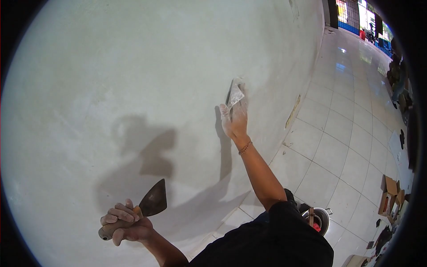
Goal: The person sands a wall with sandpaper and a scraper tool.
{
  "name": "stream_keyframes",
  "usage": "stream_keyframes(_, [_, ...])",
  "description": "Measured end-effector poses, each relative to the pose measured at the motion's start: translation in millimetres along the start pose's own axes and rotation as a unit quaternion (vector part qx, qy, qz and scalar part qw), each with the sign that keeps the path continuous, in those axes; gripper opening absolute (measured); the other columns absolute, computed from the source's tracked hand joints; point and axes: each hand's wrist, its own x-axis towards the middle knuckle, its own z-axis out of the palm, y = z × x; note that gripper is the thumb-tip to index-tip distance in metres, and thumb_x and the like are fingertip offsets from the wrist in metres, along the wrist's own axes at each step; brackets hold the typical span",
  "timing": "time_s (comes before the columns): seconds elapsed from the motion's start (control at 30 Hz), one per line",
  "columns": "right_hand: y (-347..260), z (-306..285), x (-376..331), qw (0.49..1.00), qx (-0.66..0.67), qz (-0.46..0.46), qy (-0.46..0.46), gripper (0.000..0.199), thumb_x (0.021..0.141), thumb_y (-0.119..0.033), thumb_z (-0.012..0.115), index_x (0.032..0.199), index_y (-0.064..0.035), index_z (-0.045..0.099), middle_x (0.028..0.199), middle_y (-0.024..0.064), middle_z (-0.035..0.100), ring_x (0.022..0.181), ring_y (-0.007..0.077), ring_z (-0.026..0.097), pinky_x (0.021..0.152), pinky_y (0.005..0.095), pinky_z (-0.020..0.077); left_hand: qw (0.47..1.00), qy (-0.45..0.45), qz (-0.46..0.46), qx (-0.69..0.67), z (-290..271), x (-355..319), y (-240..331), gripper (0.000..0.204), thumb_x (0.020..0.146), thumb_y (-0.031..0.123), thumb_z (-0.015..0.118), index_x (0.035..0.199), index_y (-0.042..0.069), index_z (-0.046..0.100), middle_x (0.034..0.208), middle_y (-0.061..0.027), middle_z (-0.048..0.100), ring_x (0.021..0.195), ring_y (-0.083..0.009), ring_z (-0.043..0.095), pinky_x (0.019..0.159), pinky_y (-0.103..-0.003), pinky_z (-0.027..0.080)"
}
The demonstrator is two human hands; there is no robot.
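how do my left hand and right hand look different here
Pose: the left hand curls around the handle of a scraper, while the right hand is stretched out, with a whitish flat piece at its fingers.
Place: the left hand is lower in view, the right hand higher.
Wrist: a bracelet circles the right hand's wrist; none shows on the left hand's.
Shared: both hands look dusty.
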Motion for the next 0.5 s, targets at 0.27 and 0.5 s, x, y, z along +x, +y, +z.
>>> stream_keyframes(0.27, [-40.3,10.7,49.2,0.998,0.040,-0.032,0.038,0.078,0.083,-0.057,0.042,0.139,-0.0063,0.020,0.143,0.0242,0.007,0.131,0.0463,0.002,0.102,0.0587,0.0008,1.000,0.006,0.001,0.002,7.8,-0.6,-3.7,0.048,0.074,0.058,0.058,0.086,0.014,0.046,0.057,0.0018,0.047,0.046,-0.0052,0.039,0.055,-0.024,0.042])
stream_keyframes(0.5, [-102.7,11.3,-0.9,0.936,0.068,-0.304,-0.162,0.079,0.074,-0.055,0.053,0.138,-0.0151,0.026,0.144,0.0218,0.009,0.132,0.0414,0.003,0.105,0.0552,-0.0016,1.000,-0.003,0.023,0.009,15.4,6.0,-3.5,0.049,0.074,0.059,0.058,0.086,0.013,0.046,0.056,0.0016,0.046,0.045,-0.0051,0.038,0.054,-0.023,0.041])
